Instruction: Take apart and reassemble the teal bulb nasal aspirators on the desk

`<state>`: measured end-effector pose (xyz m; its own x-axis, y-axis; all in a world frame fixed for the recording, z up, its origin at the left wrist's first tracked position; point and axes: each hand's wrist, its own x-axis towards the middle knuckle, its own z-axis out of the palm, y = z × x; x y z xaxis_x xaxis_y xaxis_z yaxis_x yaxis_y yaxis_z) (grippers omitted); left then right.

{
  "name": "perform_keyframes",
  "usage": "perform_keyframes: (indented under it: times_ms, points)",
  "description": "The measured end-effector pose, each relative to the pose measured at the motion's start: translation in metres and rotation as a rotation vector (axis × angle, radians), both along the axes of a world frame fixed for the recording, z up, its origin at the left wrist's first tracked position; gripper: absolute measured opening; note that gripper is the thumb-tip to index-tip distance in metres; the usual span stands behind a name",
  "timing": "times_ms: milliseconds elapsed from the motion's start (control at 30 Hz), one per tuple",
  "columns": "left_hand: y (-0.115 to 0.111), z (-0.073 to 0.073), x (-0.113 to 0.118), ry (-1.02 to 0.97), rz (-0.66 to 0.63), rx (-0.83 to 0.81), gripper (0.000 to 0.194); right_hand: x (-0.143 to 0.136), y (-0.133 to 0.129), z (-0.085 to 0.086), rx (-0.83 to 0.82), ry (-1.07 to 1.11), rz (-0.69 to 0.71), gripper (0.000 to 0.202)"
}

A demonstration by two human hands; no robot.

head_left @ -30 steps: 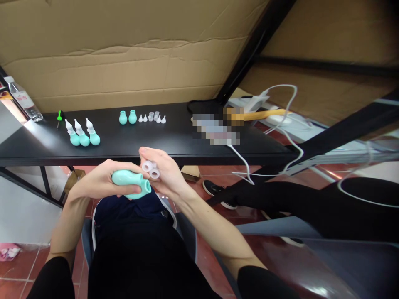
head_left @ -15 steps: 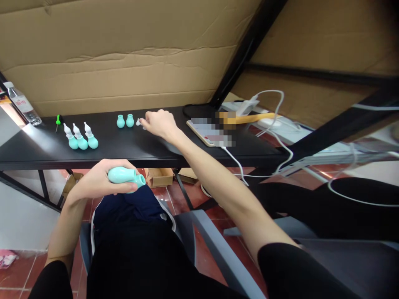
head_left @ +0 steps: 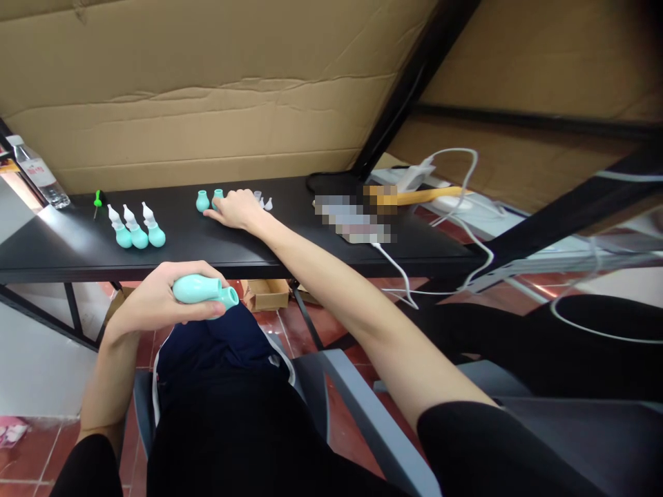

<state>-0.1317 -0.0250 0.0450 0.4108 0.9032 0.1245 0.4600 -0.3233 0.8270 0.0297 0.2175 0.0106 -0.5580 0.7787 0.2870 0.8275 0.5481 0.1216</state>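
Note:
My left hand [head_left: 155,297] is wrapped round two teal squeeze bulbs [head_left: 197,288], held in front of the table edge with their open necks pointing right. On the black table my right hand [head_left: 235,209] reaches beside a teal bulb [head_left: 218,192], which it partly hides. Its thumb and index finger are apart near that bulb; the other fingers are curled and partly unseen. Just left of it stands another open-necked teal bulb [head_left: 202,201]. Several small clear-white tips [head_left: 267,203] lie behind the right wrist. Three teal bulbs with white nozzles [head_left: 137,231] lie in a row at the left.
A green-handled tool [head_left: 98,200] and a water bottle [head_left: 39,172] are at the table's left end. Toward the right lies a phone [head_left: 352,219] with a white cable [head_left: 394,262]. A power strip [head_left: 456,203] and cords are beyond. Cardboard [head_left: 207,90] backs the table [head_left: 290,241].
My right hand has moved left from the small tips to the standing teal bulbs, uncovering tips behind it. My left hand keeps hold of its two bulbs, nearly still.

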Motion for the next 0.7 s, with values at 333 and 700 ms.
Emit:
perform_keyframes:
  times_ms: [333,700]
  points:
    - [0.0011,-0.0008,-0.0026,0.02,0.028,0.048,0.027,0.0047,0.0018,0.0001,-0.019,-0.008,-0.025,0.065]
    - [0.0024,0.0003,-0.0047,0.045,0.039,0.119,0.023,0.0102,0.009,-0.0009,-0.019,0.048,-0.025,0.058]
